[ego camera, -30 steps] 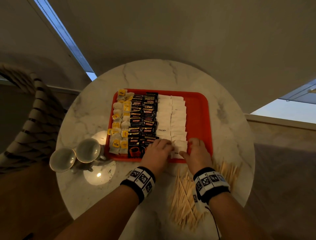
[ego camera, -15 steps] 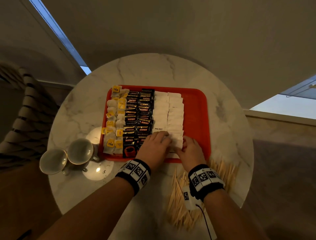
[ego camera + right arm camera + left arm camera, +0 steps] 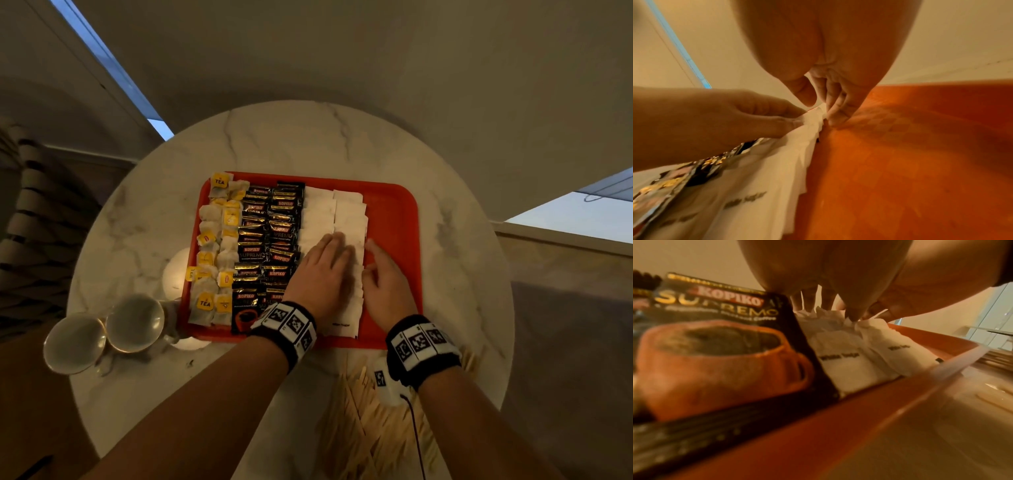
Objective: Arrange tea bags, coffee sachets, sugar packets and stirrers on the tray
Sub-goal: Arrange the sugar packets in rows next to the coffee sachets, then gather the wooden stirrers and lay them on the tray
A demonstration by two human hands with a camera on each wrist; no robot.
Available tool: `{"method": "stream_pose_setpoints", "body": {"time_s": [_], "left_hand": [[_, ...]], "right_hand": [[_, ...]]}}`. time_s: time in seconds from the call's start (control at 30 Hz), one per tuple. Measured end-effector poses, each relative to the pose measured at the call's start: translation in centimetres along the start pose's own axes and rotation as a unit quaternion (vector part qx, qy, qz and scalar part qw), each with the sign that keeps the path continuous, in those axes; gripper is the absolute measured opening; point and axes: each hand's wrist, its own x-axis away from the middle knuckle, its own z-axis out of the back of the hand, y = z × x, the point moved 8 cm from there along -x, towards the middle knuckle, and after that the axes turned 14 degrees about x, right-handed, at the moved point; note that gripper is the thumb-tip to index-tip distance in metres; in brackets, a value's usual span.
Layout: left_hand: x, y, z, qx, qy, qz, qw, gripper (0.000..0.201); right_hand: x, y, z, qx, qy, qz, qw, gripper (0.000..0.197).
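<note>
A red tray [image 3: 394,219] holds tea bags [image 3: 219,246] on its left, black coffee sachets [image 3: 270,233] in the middle and white sugar packets [image 3: 349,216] in two overlapping columns. My left hand [image 3: 325,263] lies on the sugar packets [image 3: 844,363], fingers straight, tips pressing the paper. My right hand [image 3: 383,277] stands at the right edge of the sugar packets [image 3: 777,170], fingertips [image 3: 833,120] down on the bare tray [image 3: 920,146], thumb apart. Wooden stirrers [image 3: 370,431] lie loose on the table in front of the tray, partly under my right wrist.
The tray sits on a round marble table [image 3: 308,137]. Two empty cups [image 3: 135,322] stand at the tray's front left corner. A striped chair [image 3: 30,219] is at the left. The right strip of the tray is bare.
Both hands have slid away from the tray's near edge, farther up along the sugar packet columns. The left hand now lies flatter on the packets.
</note>
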Motion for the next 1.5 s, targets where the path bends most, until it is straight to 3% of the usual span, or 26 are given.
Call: {"method": "stream_pose_setpoints", "body": {"time_s": [0.5, 0.63, 0.7, 0.83, 0.97, 1.07, 1.17, 1.23, 1.3, 1.37, 1.43, 1.5], "left_hand": [[0.8, 0.2, 0.7, 0.015, 0.028, -0.013, 0.999, 0.06], [2.9, 1.4, 1.4, 0.018, 0.032, -0.064, 0.997, 0.053], [4.1, 1.9, 1.0, 0.003, 0.016, -0.092, 0.996, 0.043], [5.4, 1.7, -0.3, -0.025, -0.059, -0.054, 0.996, 0.043], [6.9, 3.5, 1.4, -0.006, -0.007, -0.069, 0.998, 0.033], [10.0, 4.3, -0.4, 0.023, -0.072, 0.016, 0.997, 0.034], [13.6, 4.9, -4.0, 0.036, -0.169, 0.115, 0.978, 0.036], [15.6, 5.7, -6.2, 0.059, -0.211, 0.167, 0.961, 0.06], [16.7, 6.7, -7.7, 0.071, -0.212, 0.191, 0.956, 0.095], [17.2, 7.3, -8.9, 0.061, -0.195, 0.197, 0.959, 0.109], [17.3, 7.4, -9.6, 0.062, -0.171, 0.202, 0.962, 0.106], [17.1, 6.9, -9.6, 0.082, -0.148, 0.212, 0.962, 0.085]], "right_hand": [[-1.3, 0.1, 0.7, 0.001, -0.046, 0.003, 0.999, 0.061], [0.4, 0.6, 1.9, -0.006, -0.018, -0.003, 1.0, 0.04], [1.9, 1.1, 1.5, 0.018, -0.042, -0.021, 0.999, 0.028], [4.2, 1.3, -0.1, 0.035, -0.106, -0.047, 0.993, 0.031], [6.0, 1.3, 1.5, 0.029, -0.053, -0.069, 0.996, 0.029], [9.3, 1.6, 2.8, 0.087, -0.056, -0.075, 0.992, 0.016], [13.4, 2.8, 2.2, 0.206, -0.129, -0.076, 0.967, 0.022], [15.6, 3.5, 1.5, 0.307, -0.174, -0.077, 0.932, 0.033], [16.9, 4.4, 0.8, 0.348, -0.205, -0.087, 0.911, 0.034], [17.4, 4.8, 0.1, 0.354, -0.219, -0.091, 0.905, 0.033], [17.4, 5.1, -1.0, 0.331, -0.223, -0.094, 0.912, 0.03], [16.9, 5.3, -2.1, 0.277, -0.223, -0.107, 0.928, 0.029]]}}
